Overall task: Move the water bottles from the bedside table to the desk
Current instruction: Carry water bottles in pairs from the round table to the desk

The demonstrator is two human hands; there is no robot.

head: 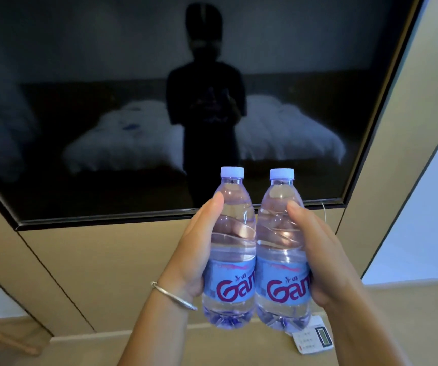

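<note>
While both bottles are held upright in the air, side by side and touching, they front a dark wall screen.
Left hand [186,249]: wrapped round the left bottle [229,249], thumb up along its side, fingers behind; a bangle [173,295] circles the wrist.
Right hand [323,260]: clamped on the right bottle [281,249], thumb high on its shoulder.
Screen [133,101]: black, reflecting a standing person and a white bed.
Surface: a pale ledge [212,344] below, with a card [306,340] and a small device [323,336].
Wall [101,260]: beige panels.

A hotel-style bedroom: wall-mounted dark screen [159,101] reflecting a white-duveted bed [286,133] (beige panelled walls [112,260]).
</note>
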